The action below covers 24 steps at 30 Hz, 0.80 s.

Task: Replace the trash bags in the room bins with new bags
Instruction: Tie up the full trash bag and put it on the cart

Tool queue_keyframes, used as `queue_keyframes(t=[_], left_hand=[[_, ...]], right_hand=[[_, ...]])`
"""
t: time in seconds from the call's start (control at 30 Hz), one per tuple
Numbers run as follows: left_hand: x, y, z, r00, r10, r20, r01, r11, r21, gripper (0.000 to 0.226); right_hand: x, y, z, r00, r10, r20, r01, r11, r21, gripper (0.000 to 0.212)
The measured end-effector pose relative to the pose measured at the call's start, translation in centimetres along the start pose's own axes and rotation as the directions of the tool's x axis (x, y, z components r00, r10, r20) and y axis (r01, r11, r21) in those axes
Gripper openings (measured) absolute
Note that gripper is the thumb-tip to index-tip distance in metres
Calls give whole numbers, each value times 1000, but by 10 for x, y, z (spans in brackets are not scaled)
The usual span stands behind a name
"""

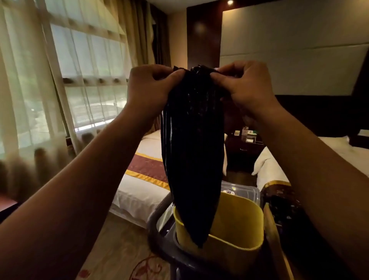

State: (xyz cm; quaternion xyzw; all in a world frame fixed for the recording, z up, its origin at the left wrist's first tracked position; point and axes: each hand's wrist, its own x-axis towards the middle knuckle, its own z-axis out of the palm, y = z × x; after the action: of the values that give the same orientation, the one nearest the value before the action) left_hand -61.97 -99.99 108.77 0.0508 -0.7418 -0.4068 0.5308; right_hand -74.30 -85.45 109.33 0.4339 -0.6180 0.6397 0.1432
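This is a hotel guest room. Two made-up beds in white linen stand side by side, one at centre left point(139, 191) and one at the right edge point(339, 153), the left one crossed by a red-and-gold runner point(147, 167). A dark nightstand point(243, 151) sits between them. Padded wall panels point(289, 40) rise behind, sheer curtains point(79, 80) cover the tall window at left, and patterned carpet point(123, 265) shows at the bottom.

Daylight through the sheer-curtained window point(83, 84) glares pale, everything right of the window lies dim and brownish under one ceiling spot point(230, 2), and below the window the curtain hem point(30, 159) smears into blur, straight lines bowing outward.
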Motion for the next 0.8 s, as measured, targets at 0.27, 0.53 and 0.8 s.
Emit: queue_keyframes(t=[0.27, 0.53, 0.8], left_hand=[[7, -46, 49, 998, -5, 66, 7, 999, -36, 7], [-19, -119, 64, 975, -106, 195, 118, 992, -53, 6], [-67, -191, 70, 870, -344, 352, 369, 929, -3, 15]], right_hand=[[21, 61, -19, 999, 18, 28, -18, 1000, 3, 10], [-9, 134, -11, 989, 130, 77, -127, 991, -40, 16], [-64, 187, 7, 912, 397, 107, -389, 917, -83, 9]])
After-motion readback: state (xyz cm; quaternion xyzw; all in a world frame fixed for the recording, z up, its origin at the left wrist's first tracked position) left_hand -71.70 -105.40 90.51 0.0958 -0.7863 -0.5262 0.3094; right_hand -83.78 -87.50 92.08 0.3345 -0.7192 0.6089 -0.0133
